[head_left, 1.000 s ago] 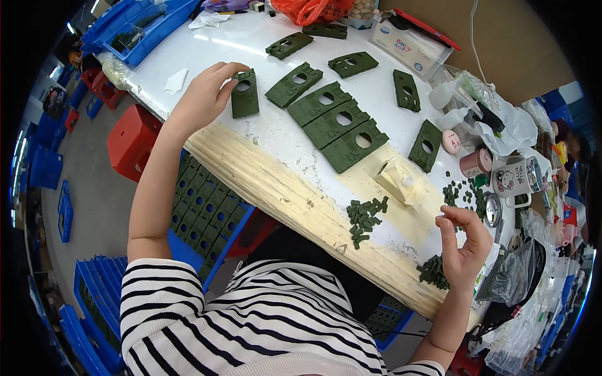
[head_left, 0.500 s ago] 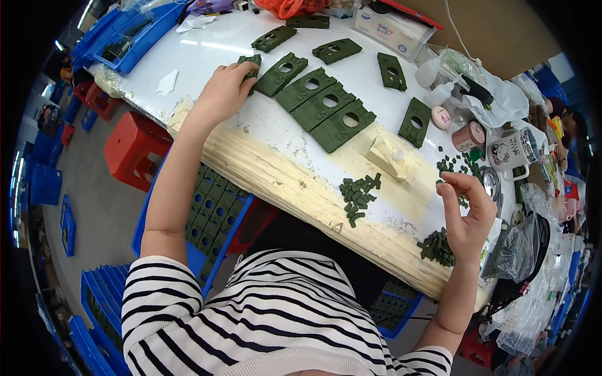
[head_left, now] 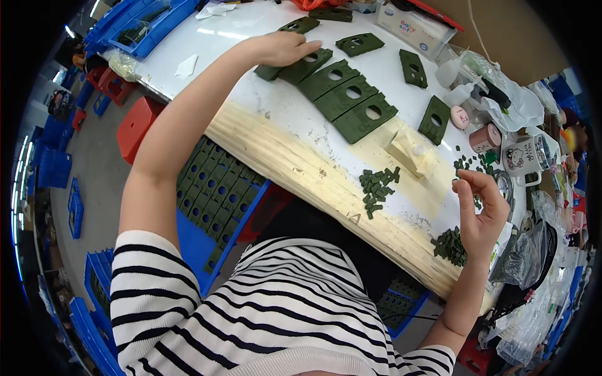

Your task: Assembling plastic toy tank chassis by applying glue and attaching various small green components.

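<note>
My left hand (head_left: 282, 49) is stretched over the far left panels, fingers extended, with nothing visible in it; its underside is hidden. Beneath and beside it lie dark green plastic panels with round holes: one panel (head_left: 266, 73) by the wrist, another (head_left: 316, 61) partly covered by the hand. A row of similar panels continues right, ending in a near panel (head_left: 365, 119). My right hand (head_left: 483, 210) is raised above the table's right side, thumb and forefinger pinched together; what is at their tips is too small to name. Small green pieces (head_left: 378, 188) lie in a pile to its left.
More panels lie apart, including one (head_left: 434, 120) near a pink tin (head_left: 485, 138) and a white mug (head_left: 523, 156). A cream block (head_left: 411, 153) sits behind the pile. Another heap of green pieces (head_left: 449, 246) lies near the edge. A blue crate (head_left: 200, 241) of panels stands below.
My left hand has let go of the leftmost panel, which now lies by the row, and has moved right and farther away. The right hand keeps its pinch. The view has shifted slightly.
</note>
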Demonstrator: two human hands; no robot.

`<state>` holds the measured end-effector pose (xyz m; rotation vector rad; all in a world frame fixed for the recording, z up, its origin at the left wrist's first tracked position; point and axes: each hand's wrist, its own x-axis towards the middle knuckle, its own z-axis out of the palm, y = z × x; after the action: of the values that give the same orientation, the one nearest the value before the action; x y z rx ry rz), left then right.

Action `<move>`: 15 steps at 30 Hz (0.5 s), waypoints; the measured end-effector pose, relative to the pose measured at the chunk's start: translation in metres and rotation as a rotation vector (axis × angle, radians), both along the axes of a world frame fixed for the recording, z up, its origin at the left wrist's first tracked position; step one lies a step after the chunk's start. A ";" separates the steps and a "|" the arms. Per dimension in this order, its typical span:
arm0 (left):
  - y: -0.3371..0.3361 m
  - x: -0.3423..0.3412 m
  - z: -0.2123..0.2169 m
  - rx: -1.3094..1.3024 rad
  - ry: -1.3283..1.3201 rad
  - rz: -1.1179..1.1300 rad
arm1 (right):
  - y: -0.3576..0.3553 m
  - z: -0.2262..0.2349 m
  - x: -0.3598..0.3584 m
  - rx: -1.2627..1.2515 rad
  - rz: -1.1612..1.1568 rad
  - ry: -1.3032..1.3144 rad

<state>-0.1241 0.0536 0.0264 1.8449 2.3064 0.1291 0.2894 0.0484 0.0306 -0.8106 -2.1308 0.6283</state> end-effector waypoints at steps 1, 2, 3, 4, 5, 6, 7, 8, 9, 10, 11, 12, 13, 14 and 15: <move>0.008 0.001 0.001 -0.041 0.053 0.022 | 0.000 -0.002 -0.001 -0.014 0.006 0.008; 0.018 0.000 -0.006 -0.091 0.097 0.047 | -0.001 -0.006 -0.002 -0.037 0.016 0.009; 0.036 -0.004 -0.010 -0.183 0.112 0.046 | -0.004 -0.005 -0.002 -0.032 0.007 0.014; 0.055 -0.001 -0.021 -0.274 0.118 0.023 | -0.004 -0.006 0.002 -0.017 0.010 -0.006; 0.043 0.008 -0.014 -0.255 0.153 0.043 | -0.003 -0.007 0.001 -0.026 0.029 0.012; 0.028 0.017 -0.006 -0.238 0.188 0.065 | -0.003 -0.009 -0.001 -0.036 0.052 0.030; 0.021 0.024 -0.003 -0.251 0.210 0.052 | -0.001 -0.011 0.000 -0.022 0.082 0.018; 0.031 0.036 -0.004 -0.240 0.217 -0.012 | -0.001 -0.009 0.007 0.011 0.061 -0.015; 0.041 0.048 -0.005 -0.312 0.271 -0.105 | -0.003 -0.008 0.011 0.033 0.015 -0.054; 0.027 0.046 0.002 -0.289 0.267 -0.071 | -0.001 -0.009 0.012 0.023 0.034 -0.025; 0.027 0.044 0.000 -0.285 0.271 -0.062 | 0.001 -0.010 0.010 0.026 0.050 -0.029; 0.027 0.043 -0.003 -0.280 0.276 -0.056 | 0.002 -0.010 0.009 0.029 0.062 -0.033; 0.026 0.041 -0.004 -0.314 0.240 -0.029 | 0.003 -0.012 0.008 0.024 0.074 -0.032; 0.027 0.041 -0.002 -0.343 0.203 -0.006 | 0.005 -0.012 0.008 0.024 0.081 -0.031; 0.027 0.041 -0.001 -0.371 0.167 0.016 | 0.006 -0.013 0.008 0.024 0.086 -0.029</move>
<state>-0.0828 0.0804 0.0255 1.7013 2.2576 -0.4367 0.2969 0.0546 0.0175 -0.7221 -2.2054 0.6383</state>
